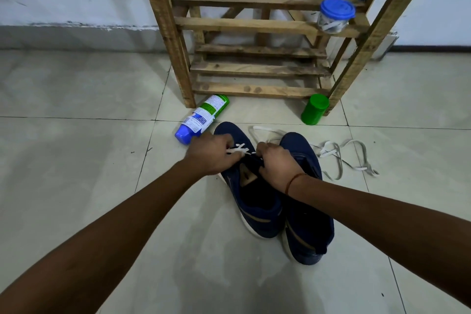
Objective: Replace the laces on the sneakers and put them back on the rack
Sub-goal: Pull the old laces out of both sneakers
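Observation:
Two navy sneakers stand side by side on the tiled floor, toes toward the wooden rack point(257, 69). Over the left sneaker point(254, 211) my left hand point(211, 155) pinches a white lace point(238, 149) at the eyelets. My right hand point(277, 163) grips the same shoe's tongue and lace area from the right. The right sneaker point(308, 232) has no lace that I can see. A loose white lace point(339, 158) lies tangled on the floor to its right, and more lace point(262, 131) loops between the two toes.
A green and white bottle point(201, 118) with a blue cap lies on its side left of the shoes. A green jar point(314, 109) stands by the rack's right leg. A blue-lidded clear jar point(335, 16) sits on a rack shelf. The wall runs behind.

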